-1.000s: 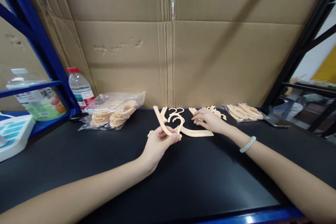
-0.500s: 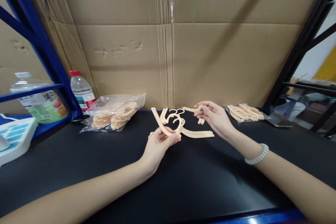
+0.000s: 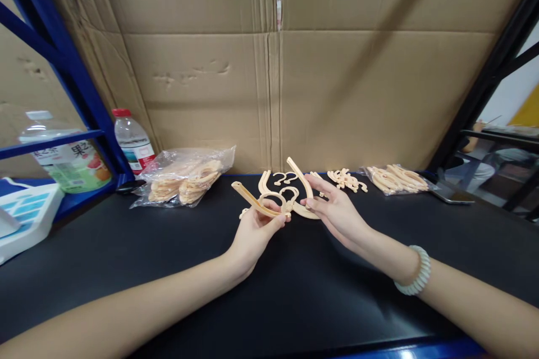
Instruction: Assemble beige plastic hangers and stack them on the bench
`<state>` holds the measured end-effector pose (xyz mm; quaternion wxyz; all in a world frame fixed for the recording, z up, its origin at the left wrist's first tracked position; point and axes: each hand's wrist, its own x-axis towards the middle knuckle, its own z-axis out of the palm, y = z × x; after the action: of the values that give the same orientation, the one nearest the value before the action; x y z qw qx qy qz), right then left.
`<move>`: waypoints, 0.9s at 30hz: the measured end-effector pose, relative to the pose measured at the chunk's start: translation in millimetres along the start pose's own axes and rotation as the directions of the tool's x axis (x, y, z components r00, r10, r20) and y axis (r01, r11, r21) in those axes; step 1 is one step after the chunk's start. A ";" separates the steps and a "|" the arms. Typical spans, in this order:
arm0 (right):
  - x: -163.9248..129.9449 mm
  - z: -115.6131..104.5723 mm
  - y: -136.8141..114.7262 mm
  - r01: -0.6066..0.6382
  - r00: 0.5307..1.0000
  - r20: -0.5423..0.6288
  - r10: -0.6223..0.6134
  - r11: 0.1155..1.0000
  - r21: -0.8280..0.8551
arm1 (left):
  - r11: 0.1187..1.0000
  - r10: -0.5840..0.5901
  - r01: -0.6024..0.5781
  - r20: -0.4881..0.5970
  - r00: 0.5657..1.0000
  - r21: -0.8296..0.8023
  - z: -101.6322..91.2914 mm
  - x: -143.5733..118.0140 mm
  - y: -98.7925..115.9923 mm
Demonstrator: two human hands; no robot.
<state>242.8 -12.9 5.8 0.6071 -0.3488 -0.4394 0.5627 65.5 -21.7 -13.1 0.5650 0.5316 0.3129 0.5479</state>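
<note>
My left hand [image 3: 255,233] pinches a cream plastic hanger arm [image 3: 251,199] that slants up to the left above the black tabletop [image 3: 168,269]. Close beside it, my right hand [image 3: 332,210] holds a second cream hanger piece [image 3: 300,176] upright between its fingers. The two pieces nearly meet over a small cluster of cream hooks [image 3: 283,179] lying on the table just behind both hands.
A clear bag of cream hanger parts [image 3: 185,179] lies at the left, a smaller bag [image 3: 393,178] and loose pieces [image 3: 347,179] at the right. Water bottles [image 3: 131,140] stand by the blue rack post [image 3: 63,61]. A cardboard wall [image 3: 273,67] closes the back. A phone [image 3: 448,195] lies far right.
My right hand picked a piece from the loose pile at the right and carried it left to my left hand. The left hand tilted its hanger arm lower.
</note>
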 end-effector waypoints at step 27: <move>-1.2 2.0 0.8 0.168 0.902 0.431 0.020 0.904 -0.392 | 1.000 -0.026 0.025 0.066 0.997 0.017 3.4 -1.2 1.1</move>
<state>240.7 -14.1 5.7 0.4286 -0.3226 -0.6849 0.4931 68.1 -23.9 -11.5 0.5776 0.5501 0.3052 0.5202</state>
